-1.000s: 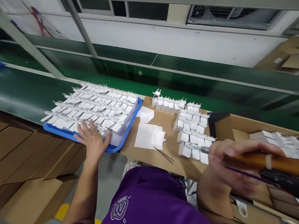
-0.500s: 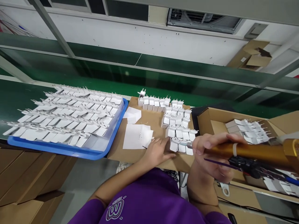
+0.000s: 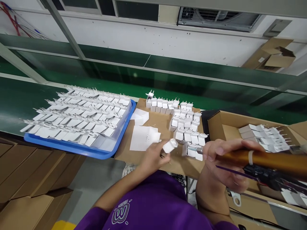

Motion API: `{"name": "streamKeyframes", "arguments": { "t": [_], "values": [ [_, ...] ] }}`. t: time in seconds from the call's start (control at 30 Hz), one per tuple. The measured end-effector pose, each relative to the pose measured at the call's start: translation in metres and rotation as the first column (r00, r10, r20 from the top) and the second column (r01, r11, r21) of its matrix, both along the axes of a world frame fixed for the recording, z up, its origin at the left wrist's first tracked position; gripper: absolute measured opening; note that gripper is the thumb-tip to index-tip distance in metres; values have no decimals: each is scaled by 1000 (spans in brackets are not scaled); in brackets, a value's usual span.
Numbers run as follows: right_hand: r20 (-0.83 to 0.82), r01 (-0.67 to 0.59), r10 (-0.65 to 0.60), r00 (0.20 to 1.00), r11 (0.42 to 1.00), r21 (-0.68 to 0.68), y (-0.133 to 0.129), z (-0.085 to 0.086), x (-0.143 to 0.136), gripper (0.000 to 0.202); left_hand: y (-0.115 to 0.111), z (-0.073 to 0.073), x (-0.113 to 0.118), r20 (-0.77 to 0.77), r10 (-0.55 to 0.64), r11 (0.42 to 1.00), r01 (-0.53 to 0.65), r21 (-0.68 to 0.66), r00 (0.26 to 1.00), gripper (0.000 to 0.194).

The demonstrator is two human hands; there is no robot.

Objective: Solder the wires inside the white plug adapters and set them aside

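My left hand (image 3: 154, 156) grips a white plug charger housing (image 3: 169, 145), tilted above the cardboard sheet (image 3: 177, 164). In my right hand (image 3: 224, 163) is a gold cylindrical tool (image 3: 271, 160) with a thin tapered nozzle (image 3: 198, 149) pointing left. The nozzle tip lies over the front row of white plug chargers (image 3: 190, 152); whether it touches them I cannot tell. Behind that row stand more white plug chargers (image 3: 184, 123), pins up. Left of them, white paper (image 3: 139, 139) lies on the cardboard, beside my left fingers.
A blue tray (image 3: 115, 150) at left holds rows of white plug chargers. At right is an open cardboard box (image 3: 222, 124) with more of them inside. Brown cartons (image 3: 31, 207) stand low at left. A metal bar (image 3: 64, 28) crosses the upper left.
My left hand has taken a white charger housing from the front row and lifted it slightly left. My right hand still holds the gold tool near the row. The view has shifted slightly.
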State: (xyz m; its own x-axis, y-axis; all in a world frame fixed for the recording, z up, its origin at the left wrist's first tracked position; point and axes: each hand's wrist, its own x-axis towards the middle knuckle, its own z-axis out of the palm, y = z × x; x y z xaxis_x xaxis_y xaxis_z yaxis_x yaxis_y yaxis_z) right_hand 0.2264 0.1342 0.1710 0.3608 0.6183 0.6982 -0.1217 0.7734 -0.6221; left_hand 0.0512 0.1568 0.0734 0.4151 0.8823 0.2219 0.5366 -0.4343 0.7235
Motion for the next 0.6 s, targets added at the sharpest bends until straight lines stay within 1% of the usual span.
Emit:
{"name": "streamKeyframes", "arguments": {
  "t": [0.07,0.13,0.2,0.23,0.3,0.33,0.4,0.47,0.53,0.6],
  "values": [
    [-7,4,-4,1000,1000,-27,-1,0,-1,37,-4,9,-33,13,34,999,-33,-23,999,47],
    [-9,-17,17,1000,1000,-13,0,0,-1,38,-10,15,-61,1,9,998,-9,-69,1000,45],
    [-11,-35,35,999,999,1,2,-1,-2,40,-17,15,-77,2,-61,991,61,-121,998,45],
    [-14,-33,33,999,999,2,4,-1,-2,40,-20,13,-79,8,-101,984,101,-146,995,46],
    [-17,-17,17,1000,1000,-2,6,0,-3,40,-25,5,-76,25,-159,972,161,-172,987,50],
    [-14,-7,7,1000,1000,-9,7,0,-3,39,-26,0,-72,31,-168,970,171,-175,985,51],
    [-4,4,-5,1000,1000,-12,7,1,-4,39,-25,-10,-61,34,-145,975,149,-167,989,51],
    [-1,8,-8,1000,1000,-21,6,1,-4,39,-23,-17,-53,39,-108,982,113,-153,993,47],
    [-9,10,-10,1000,1000,-26,5,2,-4,38,-20,-20,-47,50,-83,988,89,-129,995,45],
    [-13,10,-10,1000,1000,-29,3,2,-4,38,-18,-18,-44,70,-65,992,72,-104,995,47]
  ]
}}
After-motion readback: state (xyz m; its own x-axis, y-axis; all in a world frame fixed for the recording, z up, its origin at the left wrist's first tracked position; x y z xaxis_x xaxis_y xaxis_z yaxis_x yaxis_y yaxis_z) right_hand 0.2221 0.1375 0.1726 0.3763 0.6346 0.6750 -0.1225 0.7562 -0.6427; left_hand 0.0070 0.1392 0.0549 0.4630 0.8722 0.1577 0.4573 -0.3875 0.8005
